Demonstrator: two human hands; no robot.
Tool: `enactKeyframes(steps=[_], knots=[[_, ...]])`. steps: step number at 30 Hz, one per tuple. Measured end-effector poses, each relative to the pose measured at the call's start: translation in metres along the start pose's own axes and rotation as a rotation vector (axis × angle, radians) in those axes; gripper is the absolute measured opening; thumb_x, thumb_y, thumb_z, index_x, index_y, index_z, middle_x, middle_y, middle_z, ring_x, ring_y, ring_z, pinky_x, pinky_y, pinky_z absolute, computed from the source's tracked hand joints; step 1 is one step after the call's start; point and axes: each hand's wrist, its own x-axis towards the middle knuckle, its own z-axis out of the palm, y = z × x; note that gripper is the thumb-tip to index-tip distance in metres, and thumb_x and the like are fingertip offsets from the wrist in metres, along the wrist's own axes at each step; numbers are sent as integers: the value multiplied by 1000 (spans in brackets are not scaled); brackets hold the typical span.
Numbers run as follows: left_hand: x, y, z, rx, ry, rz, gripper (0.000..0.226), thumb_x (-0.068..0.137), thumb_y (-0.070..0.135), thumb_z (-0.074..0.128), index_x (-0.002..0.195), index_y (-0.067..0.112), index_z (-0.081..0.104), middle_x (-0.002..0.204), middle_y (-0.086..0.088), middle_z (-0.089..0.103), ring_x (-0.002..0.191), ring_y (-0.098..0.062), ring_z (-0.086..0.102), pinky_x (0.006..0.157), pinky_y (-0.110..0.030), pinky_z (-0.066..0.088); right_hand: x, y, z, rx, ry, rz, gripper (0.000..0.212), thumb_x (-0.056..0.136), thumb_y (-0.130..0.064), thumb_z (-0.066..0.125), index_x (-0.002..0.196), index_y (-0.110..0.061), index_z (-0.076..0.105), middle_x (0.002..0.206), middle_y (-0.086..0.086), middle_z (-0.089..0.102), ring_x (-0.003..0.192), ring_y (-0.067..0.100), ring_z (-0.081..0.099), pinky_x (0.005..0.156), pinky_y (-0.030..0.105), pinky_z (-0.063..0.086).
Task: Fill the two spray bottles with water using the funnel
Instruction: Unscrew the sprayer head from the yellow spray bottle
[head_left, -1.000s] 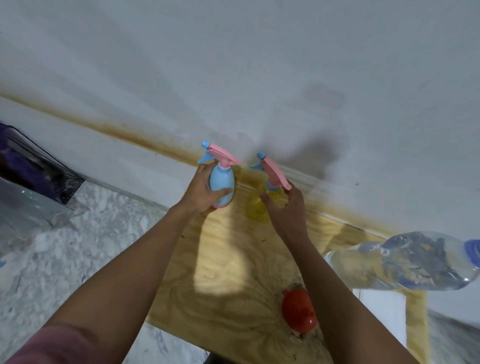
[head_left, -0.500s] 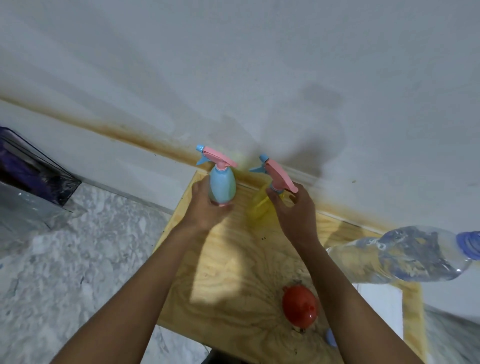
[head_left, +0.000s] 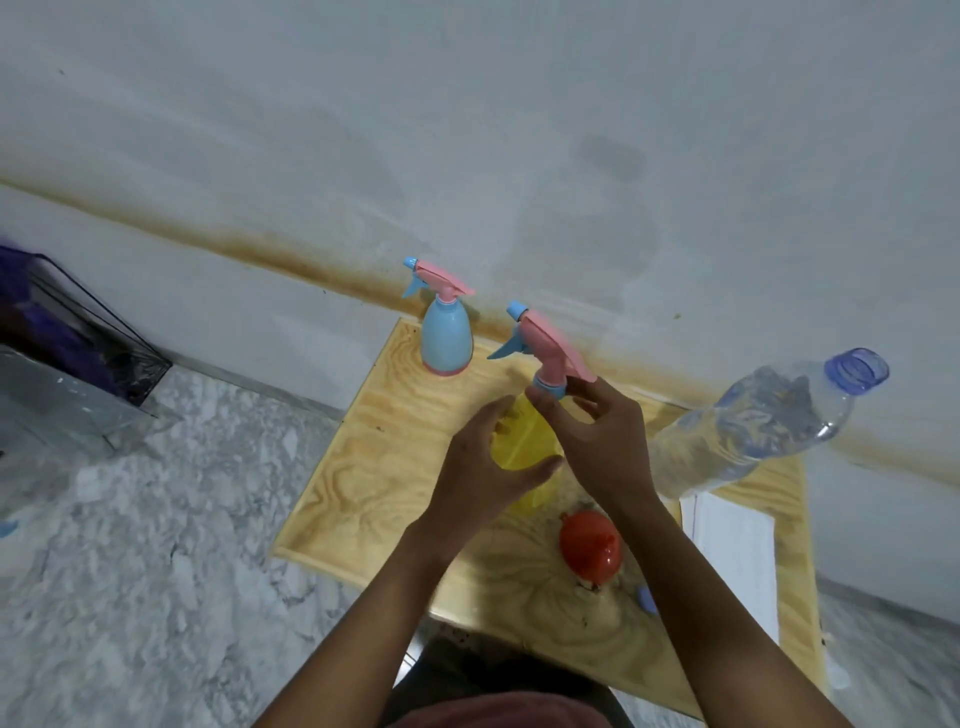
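A blue spray bottle (head_left: 445, 338) with a pink trigger head stands alone at the far left corner of the wooden table (head_left: 374, 467). My left hand (head_left: 483, 473) is wrapped around the body of a yellow spray bottle (head_left: 522, 441) near the table's middle. My right hand (head_left: 597, 441) pinches the collar under that bottle's pink spray head (head_left: 545, 348). A red funnel (head_left: 589, 543) lies on the table just in front of the yellow bottle. A large clear water bottle (head_left: 769, 421), uncapped, stands at the right.
A small blue cap (head_left: 647, 600) lies by my right forearm. A white sheet (head_left: 732, 551) lies on the table's right side. The wall is close behind the table. A dark purple clear bin (head_left: 62, 332) sits on the marble floor at the left.
My left hand let go of the blue spray bottle, which now stands at the back, and moved onto the yellow bottle. The yellow bottle came nearer to me, with my right hand at its collar.
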Motion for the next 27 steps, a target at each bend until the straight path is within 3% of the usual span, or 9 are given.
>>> enactKeyframes(steps=[5,9,12,15,17,20,23,25,27], knots=[[-15,5,-5,-72,-83,-32,72,70,38,88,133,26,56,108,18,66,104,7,59,85,-7,46,-15,-3,-5,19,-11,0,24,82,-28,78,92,-47,67,83,-32,70,89,-8,66,78,9,47],[-21,9,-15,-124,-187,-52,62,72,38,87,127,29,60,105,11,68,101,-3,63,89,-22,53,-15,-4,-16,25,-140,2,11,86,-31,72,96,-34,72,95,-19,73,95,-5,65,81,10,45],[-20,12,-23,-123,-242,-39,59,71,38,87,124,31,61,104,6,69,98,-8,65,89,-30,56,-12,-8,-24,102,-286,2,19,90,-33,63,102,-21,74,107,-4,71,103,5,64,85,18,48],[-21,16,-25,-146,-244,-43,56,70,38,88,120,29,63,101,4,68,91,-8,64,87,-35,58,-12,-13,-26,194,-342,22,21,94,-26,59,114,-23,63,99,-11,71,94,1,64,80,13,48],[-22,19,-23,-167,-215,-47,51,69,37,88,114,31,64,98,6,67,90,-8,64,86,-38,57,-12,-10,-25,319,-329,104,35,92,-29,60,126,-23,52,103,-8,74,99,7,68,85,22,52],[-25,23,-19,-166,-174,-22,49,72,34,87,115,37,63,99,12,67,94,-12,65,86,-37,57,-15,-6,-19,306,-261,122,35,91,-30,66,123,-21,57,113,-3,72,107,13,67,90,30,53],[-27,26,-13,-141,-176,21,60,74,39,84,128,34,60,106,12,67,97,-16,64,84,-36,58,-18,-10,-11,229,-103,84,32,86,-25,74,116,-19,65,109,-6,71,105,9,65,83,23,52],[-28,28,-10,-157,-150,26,55,74,35,85,124,30,62,102,9,68,93,-18,63,82,-38,58,-19,-10,-8,215,-40,78,27,86,-25,74,111,-18,68,101,-11,71,95,4,66,77,18,51],[-27,28,-9,-184,-119,24,49,75,26,86,119,28,65,95,8,70,88,-20,63,79,-37,57,-22,-13,-7,287,-21,111,8,89,-20,70,97,-23,69,85,-14,69,79,2,64,72,18,49]])
